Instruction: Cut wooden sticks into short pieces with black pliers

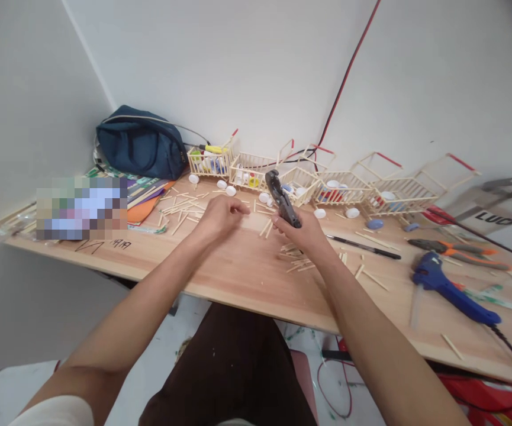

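Note:
My right hand point(302, 231) is wrapped round a dark metal plier-like hand tool point(282, 198), its head pointing up and away; the exact kind is not clear. My left hand point(222, 218) hovers over the table with its fingers curled and thumb near the fingertips. Whatever it may pinch is too small to make out. Short wooden sticks point(182, 207) lie loose beyond and left of it. More cut sticks point(299, 260) are scattered under my right hand. Small model shopping carts point(342, 186) made of sticks, with red handles and round wheels, stand in a row behind both hands.
A blue glue gun point(451, 290), orange-handled pliers point(460, 251) and a black pen point(364, 247) lie at the right of the wooden table point(238, 272). At the back left sits a dark blue bag point(142, 145). A red cable point(348, 71) runs down the wall.

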Available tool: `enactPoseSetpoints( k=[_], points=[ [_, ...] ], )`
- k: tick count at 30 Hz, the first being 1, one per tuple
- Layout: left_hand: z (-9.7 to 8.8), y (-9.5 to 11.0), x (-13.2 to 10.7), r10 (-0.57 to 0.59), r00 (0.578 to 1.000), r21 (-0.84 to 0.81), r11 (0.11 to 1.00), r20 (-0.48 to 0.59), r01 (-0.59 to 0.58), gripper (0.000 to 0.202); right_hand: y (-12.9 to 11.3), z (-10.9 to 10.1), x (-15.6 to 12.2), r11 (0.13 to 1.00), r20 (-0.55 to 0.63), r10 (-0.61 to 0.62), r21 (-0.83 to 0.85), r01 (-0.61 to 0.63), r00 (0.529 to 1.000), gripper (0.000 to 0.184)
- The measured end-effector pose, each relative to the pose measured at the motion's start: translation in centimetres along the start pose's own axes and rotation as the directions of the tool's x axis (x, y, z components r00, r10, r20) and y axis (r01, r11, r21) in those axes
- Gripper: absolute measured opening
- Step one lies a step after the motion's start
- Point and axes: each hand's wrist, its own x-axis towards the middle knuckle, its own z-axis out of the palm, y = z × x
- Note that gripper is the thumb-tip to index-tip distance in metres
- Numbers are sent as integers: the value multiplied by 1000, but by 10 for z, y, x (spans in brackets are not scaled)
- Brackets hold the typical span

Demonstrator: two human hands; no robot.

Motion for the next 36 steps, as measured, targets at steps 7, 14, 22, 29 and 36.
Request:
enactPoseSetpoints(
  k=[7,14,22,29,36],
  points=[
    [18,4,-5,-1,947,-379,916,323,131,27,0,3,-1,990,3,-96,-107,96,995,17],
    [34,-6,0,55,958,-400,914,280,64,21,2,7,-3,965,24,-157,-207,159,987,15],
    [37,-6,-8,96,977,-172,983,192,-63,19,5,6,1,988,50,-78,-131,84,996,21],
    [37,-14,-8,115,972,-174,981,207,-80,17,6,5,6,996,154,-48,-73,60,987,18],
    [37,-16,-10,163,968,-120,983,192,-142,17,5,4,6,987,183,-100,-103,120,978,16]
  ],
)
